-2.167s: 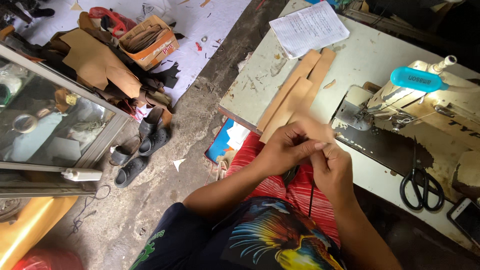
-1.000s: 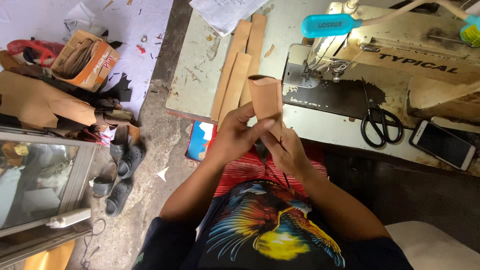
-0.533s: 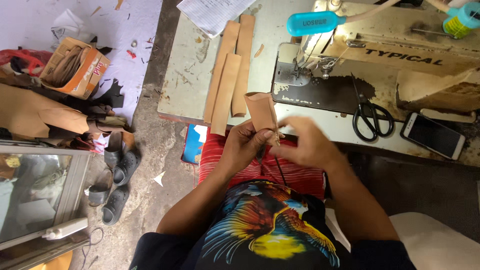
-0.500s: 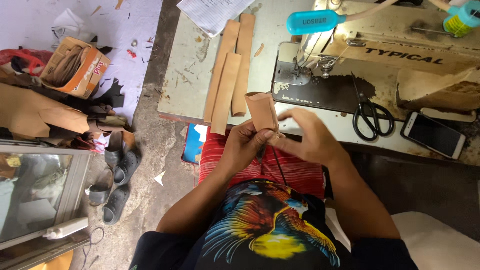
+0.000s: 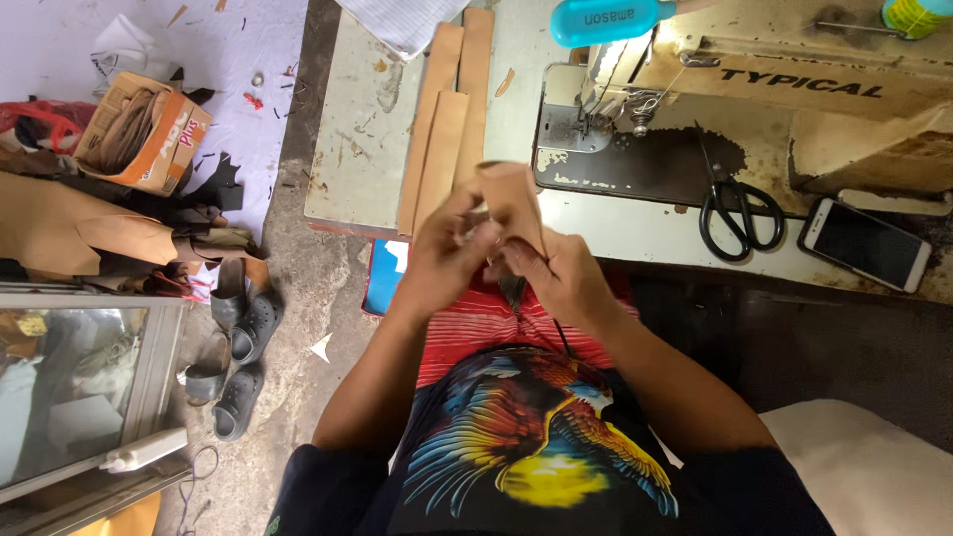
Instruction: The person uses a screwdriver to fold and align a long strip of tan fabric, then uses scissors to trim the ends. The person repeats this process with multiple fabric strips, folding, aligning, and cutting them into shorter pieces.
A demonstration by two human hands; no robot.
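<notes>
Concrete floor (image 5: 298,328) runs down the left of the room, cluttered at its edge: a cardboard box (image 5: 149,129) stuffed with tan scraps, sheets of tan leather (image 5: 69,223) heaped below it, then a glass-fronted cabinet (image 5: 69,387) with dark sandals (image 5: 233,357) lying just beside it. Further right stands the pale, stained surface (image 5: 357,149), carrying long tan leather strips (image 5: 447,129) laid side by side, their far ends pointing away from the person.

Just off the near edge of that surface, above the person's lap, the left hand (image 5: 442,263) and the right hand (image 5: 561,278) meet around a small piece of tan leather (image 5: 511,199). It stands upright and slightly curled, its top rising clear of both hands. The left fingers (image 5: 467,228) are closed on its left edge; the right fingers (image 5: 521,260) pinch its lower part from the other side, so both hands grip the same piece. A dark cord (image 5: 541,318) hangs down from under the hands over the red striped shirt.

To the right, a sewing machine (image 5: 774,89) sits on the surface, with a blue handled tool (image 5: 606,20) lying over its left end. Black scissors (image 5: 735,213) rest in front of it, and a phone (image 5: 864,243) lies face up near the right edge.
</notes>
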